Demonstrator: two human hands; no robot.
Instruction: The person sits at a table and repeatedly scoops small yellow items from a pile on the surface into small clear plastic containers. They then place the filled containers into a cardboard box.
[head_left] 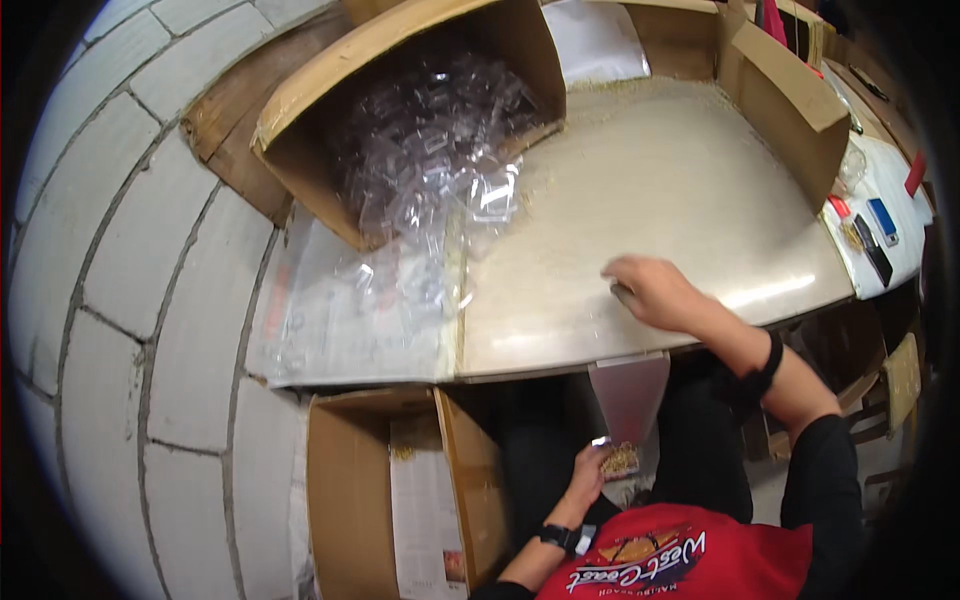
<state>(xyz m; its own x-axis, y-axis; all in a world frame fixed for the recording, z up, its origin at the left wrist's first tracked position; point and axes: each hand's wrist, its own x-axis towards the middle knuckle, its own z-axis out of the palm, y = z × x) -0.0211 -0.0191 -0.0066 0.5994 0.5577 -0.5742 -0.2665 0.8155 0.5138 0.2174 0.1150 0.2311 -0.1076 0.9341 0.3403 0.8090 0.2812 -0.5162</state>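
My left hand (587,477) is low in front of my lap, its fingers closed on a small clear plastic box (620,461) filled with tiny gold-coloured pieces. Just above that box hangs a pale, narrowing chute (630,385), fixed at the table's front edge. Over the metal tabletop (640,190), near that edge, my right hand (657,292) is curled round a small dark object (623,295). Most of this object is hidden by the fingers, so its kind cannot be told.
A tipped cardboard box (330,100) at the back left spills clear plastic boxes (430,150). Below the table's left end stands an open cardboard carton (350,480) with paper inside. A cardboard wall (780,120) borders the right side; beyond it lie a blue item (882,220) and a black item (873,250).
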